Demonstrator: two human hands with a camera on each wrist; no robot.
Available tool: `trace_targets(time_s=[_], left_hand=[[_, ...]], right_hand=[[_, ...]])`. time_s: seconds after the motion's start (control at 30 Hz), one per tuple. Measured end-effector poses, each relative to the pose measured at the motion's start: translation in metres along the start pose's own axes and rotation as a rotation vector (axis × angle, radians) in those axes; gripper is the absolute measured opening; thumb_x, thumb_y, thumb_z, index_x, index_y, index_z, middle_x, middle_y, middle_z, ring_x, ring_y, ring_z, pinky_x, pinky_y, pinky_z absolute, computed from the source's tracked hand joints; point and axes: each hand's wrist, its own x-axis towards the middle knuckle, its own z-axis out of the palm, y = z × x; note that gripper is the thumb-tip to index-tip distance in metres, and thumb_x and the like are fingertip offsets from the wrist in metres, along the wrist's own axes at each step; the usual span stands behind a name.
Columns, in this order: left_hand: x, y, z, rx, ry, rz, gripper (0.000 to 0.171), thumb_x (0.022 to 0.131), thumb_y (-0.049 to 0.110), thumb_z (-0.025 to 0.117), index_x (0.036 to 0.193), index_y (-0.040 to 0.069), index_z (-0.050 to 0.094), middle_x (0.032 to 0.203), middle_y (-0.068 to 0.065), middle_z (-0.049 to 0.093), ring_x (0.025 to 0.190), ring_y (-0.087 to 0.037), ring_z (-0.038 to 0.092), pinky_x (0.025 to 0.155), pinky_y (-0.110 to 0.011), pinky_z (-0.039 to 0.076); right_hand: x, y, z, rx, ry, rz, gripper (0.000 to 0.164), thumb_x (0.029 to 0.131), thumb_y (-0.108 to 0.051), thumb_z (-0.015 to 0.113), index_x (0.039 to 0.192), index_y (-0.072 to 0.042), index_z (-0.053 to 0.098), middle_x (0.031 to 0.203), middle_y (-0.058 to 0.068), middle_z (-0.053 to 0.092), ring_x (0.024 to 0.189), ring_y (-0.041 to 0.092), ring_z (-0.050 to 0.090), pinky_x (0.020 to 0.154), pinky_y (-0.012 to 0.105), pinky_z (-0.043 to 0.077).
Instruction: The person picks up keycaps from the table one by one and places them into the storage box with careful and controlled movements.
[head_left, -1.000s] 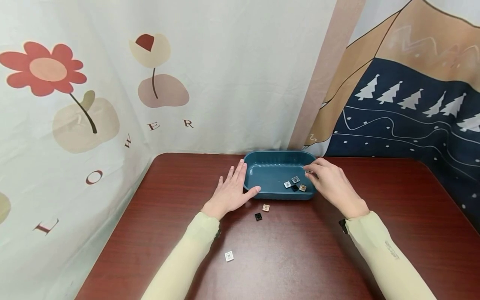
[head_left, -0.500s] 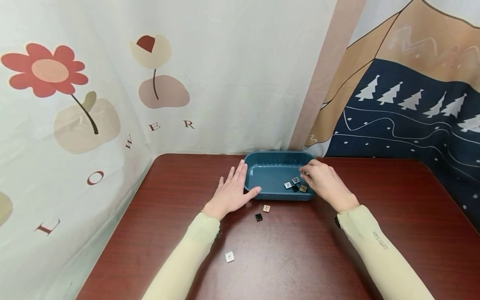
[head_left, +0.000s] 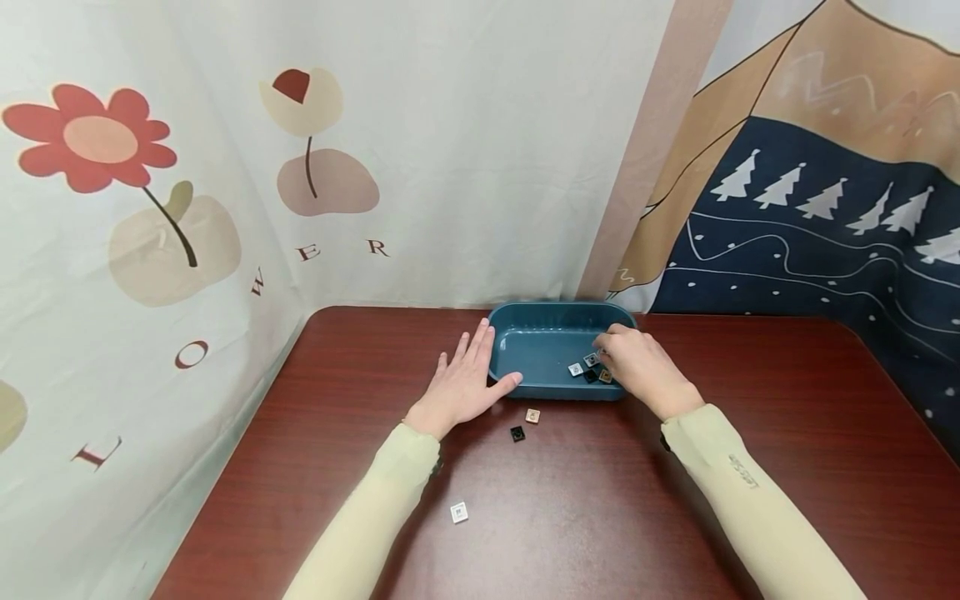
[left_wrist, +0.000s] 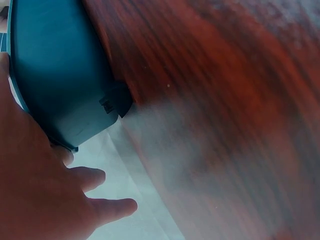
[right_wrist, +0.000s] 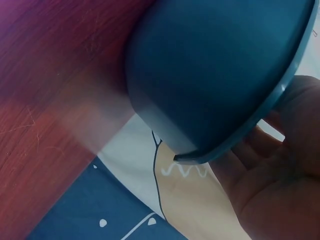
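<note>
Near the table's back edge stands a blue-green tray [head_left: 540,350]. My left hand [head_left: 459,385] rests at its left end, fingers spread and straight, thumb along the front rim. Over the right end reaches my right hand [head_left: 647,367], its fingertips pinching a small light keycap that they mostly cover. Just below those fingertips, several keycaps lie in the tray: a white keycap [head_left: 575,369], a grey keycap [head_left: 591,360], a black keycap [head_left: 590,377] and a tan keycap [head_left: 605,377]. In the right wrist view the tray wall [right_wrist: 210,75] hides the fingertips.
In front of the tray, a beige keycap [head_left: 532,416] and a black keycap [head_left: 517,433] lie on the dark red table [head_left: 570,517]. Closer to me is a white keycap [head_left: 459,512], beside the left forearm. A printed curtain [head_left: 465,167] hangs behind the table.
My right hand has moved left and slightly nearer, further over the tray, bringing the pinched keycap close to those lying inside. The left hand and the tray have stayed in place.
</note>
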Motion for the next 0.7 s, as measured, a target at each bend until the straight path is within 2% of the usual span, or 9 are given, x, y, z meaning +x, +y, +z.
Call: trace_targets(time_s=[0.3,0.53,0.7], left_hand=[[0.0003,-0.0006,-0.0004,0.002,-0.008,0.001,0.102,0.097,0.079,0.037,0.168,0.016,0.003,0.174,0.005,-0.006,0.159,-0.033,0.009,0.120,-0.067,0.016],[0.0007,-0.0005,0.0001,-0.002,-0.002,0.002,0.102,0.096,0.080,0.037,0.168,0.016,0.003,0.174,0.005,-0.006,0.159,-0.034,0.011,0.120,-0.068,0.016],[0.0004,-0.0005,0.0003,-0.008,0.003,0.003,0.102,0.097,0.079,0.038,0.168,0.015,0.003,0.174,0.005,-0.006,0.159,-0.034,0.011,0.120,-0.068,0.016]], right_hand=[[0.0029,0.0016,0.0036,-0.028,-0.033,-0.003,0.017,0.093,-0.001,0.074,0.110,0.000,0.078,0.097,0.013,0.069,0.081,0.025,0.066,0.071,0.041,0.059],[0.0020,0.0019,0.0026,-0.034,-0.051,-0.001,0.022,0.093,-0.001,0.074,0.115,0.002,0.076,0.101,0.015,0.071,0.087,0.027,0.068,0.075,0.043,0.059],[-0.0042,0.0012,-0.0029,-0.011,-0.001,-0.007,0.025,0.092,0.000,0.075,0.117,0.003,0.075,0.106,0.017,0.072,0.092,0.030,0.069,0.080,0.045,0.059]])
